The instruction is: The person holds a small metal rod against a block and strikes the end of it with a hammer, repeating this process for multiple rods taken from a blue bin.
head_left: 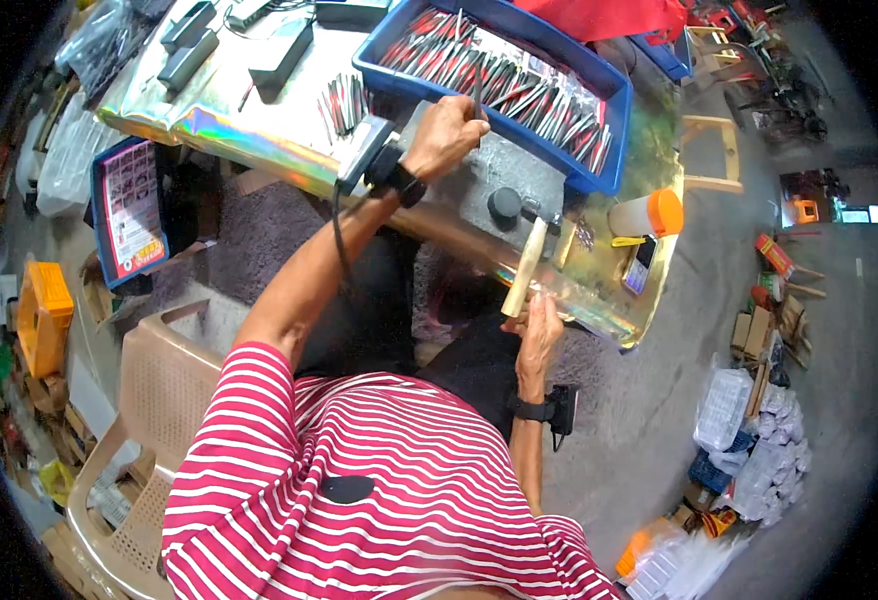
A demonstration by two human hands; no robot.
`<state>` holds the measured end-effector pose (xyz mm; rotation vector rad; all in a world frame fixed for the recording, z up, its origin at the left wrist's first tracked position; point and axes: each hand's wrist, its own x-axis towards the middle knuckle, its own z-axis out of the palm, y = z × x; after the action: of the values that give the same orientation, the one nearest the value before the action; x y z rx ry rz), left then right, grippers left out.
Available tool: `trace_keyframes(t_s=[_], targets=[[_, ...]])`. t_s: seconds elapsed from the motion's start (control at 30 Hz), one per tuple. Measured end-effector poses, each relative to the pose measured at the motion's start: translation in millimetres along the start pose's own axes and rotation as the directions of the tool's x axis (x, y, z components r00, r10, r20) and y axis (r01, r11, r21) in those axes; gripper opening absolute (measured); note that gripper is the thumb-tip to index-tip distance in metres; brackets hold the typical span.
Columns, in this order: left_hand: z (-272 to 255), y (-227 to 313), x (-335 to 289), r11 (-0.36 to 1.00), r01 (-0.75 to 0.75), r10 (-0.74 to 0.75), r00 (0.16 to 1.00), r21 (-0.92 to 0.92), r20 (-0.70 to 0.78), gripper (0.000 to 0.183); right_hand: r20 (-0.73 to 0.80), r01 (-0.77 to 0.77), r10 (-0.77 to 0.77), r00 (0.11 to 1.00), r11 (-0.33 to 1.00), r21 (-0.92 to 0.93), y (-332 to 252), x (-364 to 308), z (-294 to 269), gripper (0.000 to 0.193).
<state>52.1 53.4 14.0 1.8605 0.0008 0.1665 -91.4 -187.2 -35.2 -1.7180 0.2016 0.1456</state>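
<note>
Gold foil (224,140), crinkled and streaked with rainbow sheen, wraps the worktop (654,150), its near edge glossy and slightly rumpled. Along the far edge, toward the middle, stands a smooth blue plastic bin (607,180), rectangular with a rolled rim, packed with slender, hard-looking pieces (519,90) in red, black and silver. Between the bin and the worktop's near edge lies a flat grey slab (519,165), its dull surface mottled. By the right edge, a cloudy, cylindrical jar (631,217) lies on its side under a ribbed orange lid (665,212). At the slab's near right corner is a hammer (526,270), with a blunt, round black head and a pale, smooth wooden handle reaching toward the near edge. The right hand (536,332) is beside the handle's butt, fingers half bent; whether it grips the wood cannot be told. Left of the bin, a loose bunch (344,105) of similar slim pieces fans over the foil. Above the slab, the left hand (446,135) is folded closed around a thin dark rod (477,90), its straight tip standing up beside the bin's near wall.
</note>
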Motion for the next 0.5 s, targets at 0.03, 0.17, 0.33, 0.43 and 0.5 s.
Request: trace_keyframes(t_s=[0.03,0.17,0.33,0.43,0.5], targets=[[2.5,1.9,8.6,0.991,-0.007,0.009,1.000,0.135,-0.013,0.023,0.002,0.015,-0.015,1.000,0.999,-0.045,-0.1,-2.9,-0.1,0.032],[21.6,-11.6,51.4,0.901,-0.115,0.169,0.981,0.419,-0.092,0.023,0.007,0.018,-0.017,1.000,0.985,-0.169,24.3,-8.7,-0.1,0.023],[48.0,0.7,81.0,0.856,-0.087,0.098,0.995,0.510,0.005,0.019,-0.023,0.061,-0.078,0.997,0.904,-0.424,56.6,-22.4,-2.2,0.017],[66.4,5.9,90.6,0.821,-0.222,0.253,0.967,0.526,0.013,0.016,-0.028,0.029,-0.049,0.998,0.877,-0.480,67.2,-21.9,-5.1,0.025],[78.8,-20.1,110.6,0.828,-0.244,0.214,0.970,0.506,0.117,0.014,-0.031,0.010,-0.025,0.999,0.901,-0.434,65.6,-18.9,-6.7,0.024]])
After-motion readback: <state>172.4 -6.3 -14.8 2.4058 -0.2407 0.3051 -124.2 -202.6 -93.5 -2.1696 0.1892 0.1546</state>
